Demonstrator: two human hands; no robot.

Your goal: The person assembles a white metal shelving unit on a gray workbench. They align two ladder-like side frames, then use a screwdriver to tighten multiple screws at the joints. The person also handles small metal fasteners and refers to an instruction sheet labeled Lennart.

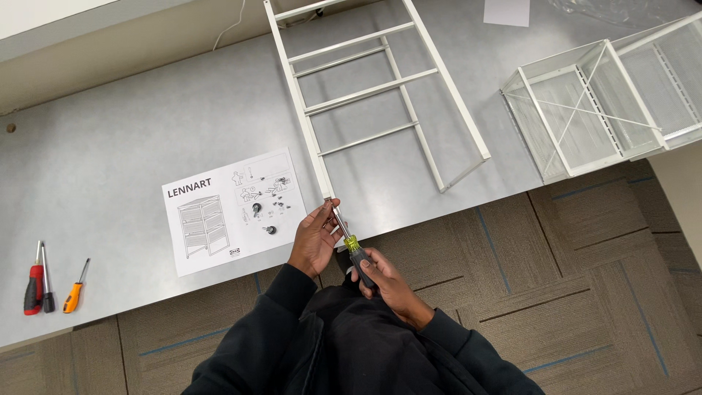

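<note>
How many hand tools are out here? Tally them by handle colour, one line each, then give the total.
Red handle: 1, on the table
Orange handle: 1, on the table
Yellow-green and dark handle: 1, in the right hand, its shaft steadied by the left hand
Total: 3

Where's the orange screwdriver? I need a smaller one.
In the head view, the orange screwdriver lies at the table's far left edge, just right of the red tool.

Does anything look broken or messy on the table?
Nothing looks broken or spilled. The white metal frame lies flat but slanted across the grey table, its lower end at the edge. There the right hand holds a screwdriver and the left hand steadies its tip. The instruction sheet sits slightly tilted.
</note>
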